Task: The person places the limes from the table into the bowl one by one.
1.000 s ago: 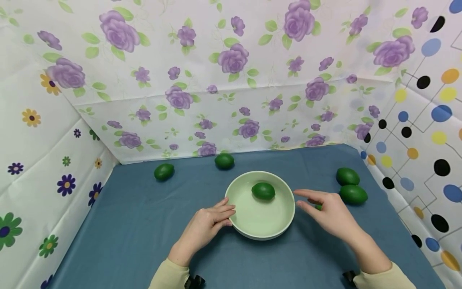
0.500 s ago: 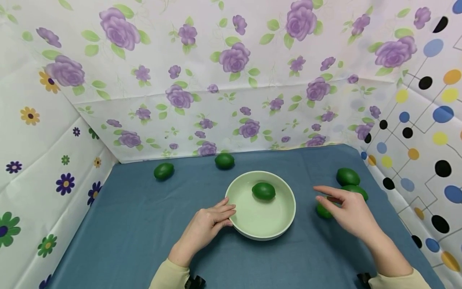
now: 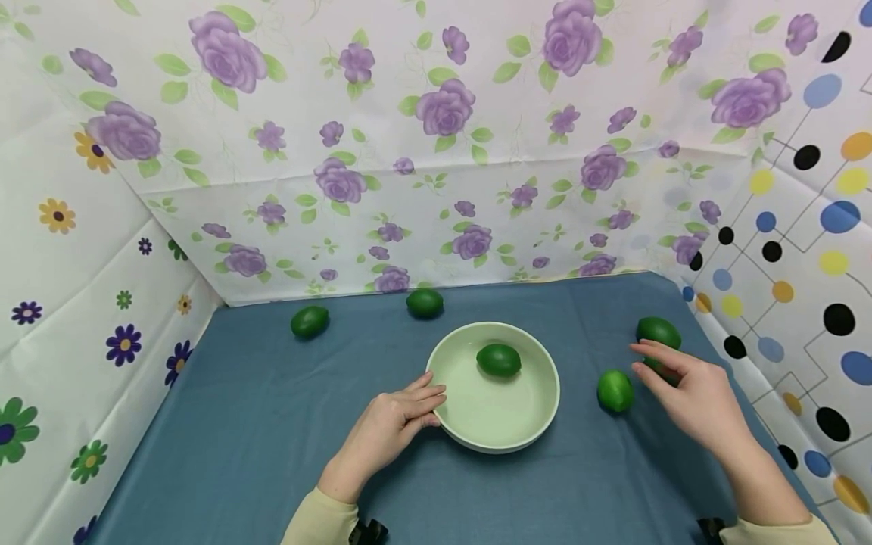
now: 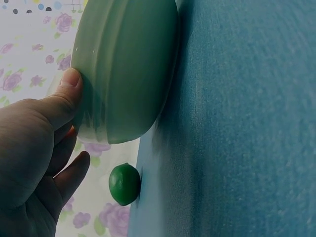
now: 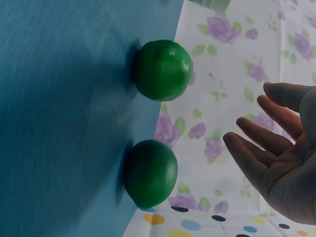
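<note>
A pale green bowl (image 3: 492,420) (image 4: 131,69) holds one green lime (image 3: 499,360). My left hand (image 3: 387,428) (image 4: 37,148) grips its left rim, fingers over the edge and thumb on the outer wall. Right of the bowl, my right hand (image 3: 705,401) (image 5: 289,153) hovers with fingers loosely bent and nothing between them. It partly covers one lime (image 3: 661,369); another lime (image 3: 658,331) is just behind. A brighter lime (image 3: 615,391) lies left of that hand. Two limes (image 5: 163,70) (image 5: 150,173) show beside the hand in the right wrist view.
Two more limes (image 3: 309,322) (image 3: 425,303) lie toward the back of the blue cloth (image 3: 232,424), left of and behind the bowl. Flowered sheets (image 3: 381,113) stand at the back and left, a dotted sheet (image 3: 811,303) at the right.
My right hand has moved right, away from the bowl and past the brighter lime, which is now uncovered. My left hand stays on the rim.
</note>
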`<control>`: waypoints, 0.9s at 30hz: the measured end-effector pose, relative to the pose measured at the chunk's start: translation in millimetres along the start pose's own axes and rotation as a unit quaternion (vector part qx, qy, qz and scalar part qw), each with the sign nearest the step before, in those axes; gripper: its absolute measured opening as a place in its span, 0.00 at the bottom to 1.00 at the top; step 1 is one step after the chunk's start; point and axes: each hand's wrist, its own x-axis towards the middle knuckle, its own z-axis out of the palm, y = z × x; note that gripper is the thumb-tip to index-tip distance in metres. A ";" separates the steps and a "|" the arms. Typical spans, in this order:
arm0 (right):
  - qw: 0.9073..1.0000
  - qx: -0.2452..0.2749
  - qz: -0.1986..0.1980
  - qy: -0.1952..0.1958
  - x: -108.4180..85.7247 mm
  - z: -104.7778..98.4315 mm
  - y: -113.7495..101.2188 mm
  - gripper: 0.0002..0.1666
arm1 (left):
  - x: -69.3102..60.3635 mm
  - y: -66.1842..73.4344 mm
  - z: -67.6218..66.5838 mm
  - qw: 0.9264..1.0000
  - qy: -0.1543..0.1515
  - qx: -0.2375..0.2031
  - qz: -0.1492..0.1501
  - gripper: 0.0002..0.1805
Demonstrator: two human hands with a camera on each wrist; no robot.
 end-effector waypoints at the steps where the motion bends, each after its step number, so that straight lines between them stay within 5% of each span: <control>1: 1.000 -0.005 0.000 0.001 0.0 -1.0 2.0 0.22 | 0.1 -0.3 0.0 1.000 0.001 0.000 0.001 0.23; 27: 0.991 -0.099 0.037 -0.076 2.2 -10.6 67.3 0.39 | 1.0 1.1 -0.5 1.000 0.001 0.004 0.008 0.24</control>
